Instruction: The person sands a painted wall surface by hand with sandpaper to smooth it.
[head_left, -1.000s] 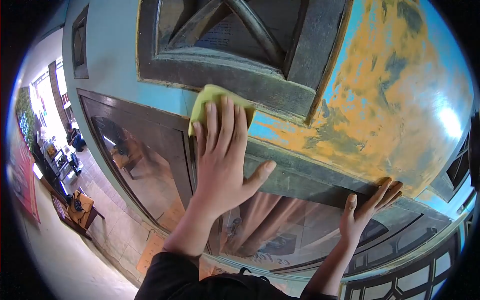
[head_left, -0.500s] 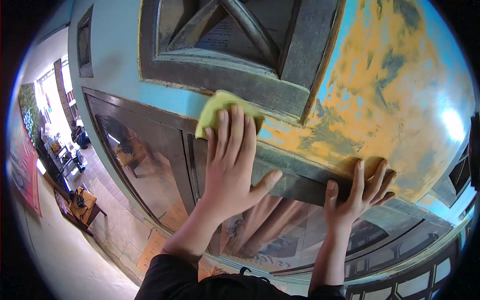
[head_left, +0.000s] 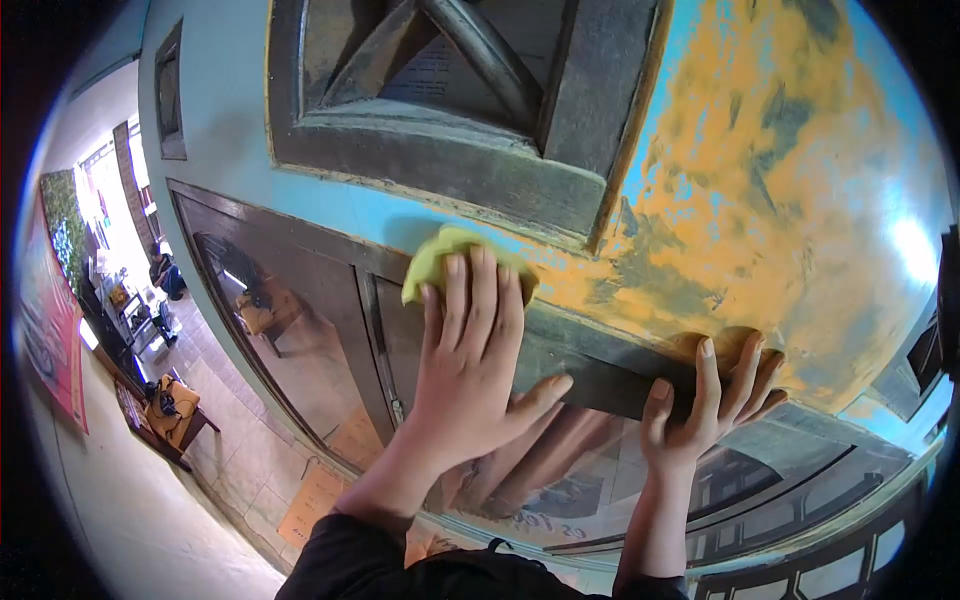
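Observation:
My left hand (head_left: 470, 370) lies flat with fingers together, pressing a yellow-green cloth (head_left: 445, 255) against the wall where blue paint meets the dark frame (head_left: 600, 375) above a glass pane. Only the cloth's upper edge shows past my fingertips. My right hand (head_left: 705, 405) rests spread on the same dark frame further right, fingertips on the orange and blue painted wall (head_left: 760, 200). It holds nothing.
A dark wooden window frame (head_left: 430, 160) with crossed bars sits above the cloth. The glass pane (head_left: 290, 330) below reflects curtains and furniture. Far left, a tiled floor (head_left: 150, 510), a small table with an orange bag (head_left: 165, 405) and a red banner (head_left: 50, 330).
My left hand and the cloth have slid down and a little right along the wall. My right hand has moved left and up, from the frame's lower edge onto its face.

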